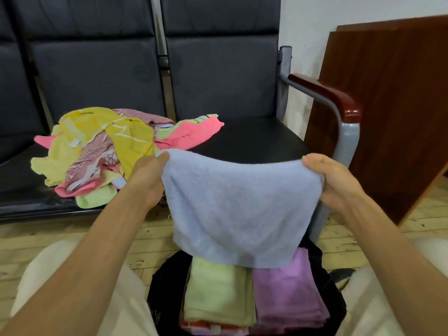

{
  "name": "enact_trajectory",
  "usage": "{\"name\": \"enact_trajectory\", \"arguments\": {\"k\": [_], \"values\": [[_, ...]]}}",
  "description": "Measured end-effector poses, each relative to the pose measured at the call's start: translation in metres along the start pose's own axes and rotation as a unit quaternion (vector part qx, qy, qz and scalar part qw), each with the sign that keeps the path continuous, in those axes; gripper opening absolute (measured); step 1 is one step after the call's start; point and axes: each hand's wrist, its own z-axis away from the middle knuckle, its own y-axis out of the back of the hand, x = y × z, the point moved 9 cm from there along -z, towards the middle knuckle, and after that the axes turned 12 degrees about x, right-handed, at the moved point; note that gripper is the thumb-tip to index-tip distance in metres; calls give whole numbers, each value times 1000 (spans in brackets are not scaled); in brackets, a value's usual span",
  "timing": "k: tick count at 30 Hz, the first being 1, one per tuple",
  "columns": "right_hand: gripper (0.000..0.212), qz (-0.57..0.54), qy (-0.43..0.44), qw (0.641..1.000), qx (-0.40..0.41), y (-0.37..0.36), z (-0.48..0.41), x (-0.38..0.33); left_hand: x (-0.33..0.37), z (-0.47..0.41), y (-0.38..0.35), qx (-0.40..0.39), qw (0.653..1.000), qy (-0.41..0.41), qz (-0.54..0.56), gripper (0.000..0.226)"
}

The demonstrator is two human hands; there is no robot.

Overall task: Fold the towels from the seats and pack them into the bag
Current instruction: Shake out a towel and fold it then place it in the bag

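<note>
Behind the light blue towel (240,209): black seats (247,139) with a wood-capped armrest (324,90). Left of that towel, on the seats: a jumbled heap of yellow, pink and green towels (101,151). Below its hanging lower edge: an open black bag (164,282) on the floor, packed with a folded green towel (218,292) beside a folded purple towel (288,294). Stretched in the air over the bag, upper corners pinched by the left hand (150,175) and the right hand (332,180).

A brown wooden board (388,112) leans on the white wall (315,18), above plank flooring (48,238)
</note>
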Motion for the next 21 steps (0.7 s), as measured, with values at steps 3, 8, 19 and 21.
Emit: {"name": "enact_trajectory", "arguments": {"k": [3,8,19,21], "values": [[23,-40,80,994,-70,-11,6,-19,-1,-3,-2,-8,999,10,30,32],[23,365,338,867,12,-14,10,-31,0,-7,-1,2,999,12,45,37],[22,-36,25,999,23,5,0,-17,20,11,4,15,996,-92,2,22],[19,5,51,998,45,3,-3,-29,26,10,4,18,995,-99,-17,24]]}}
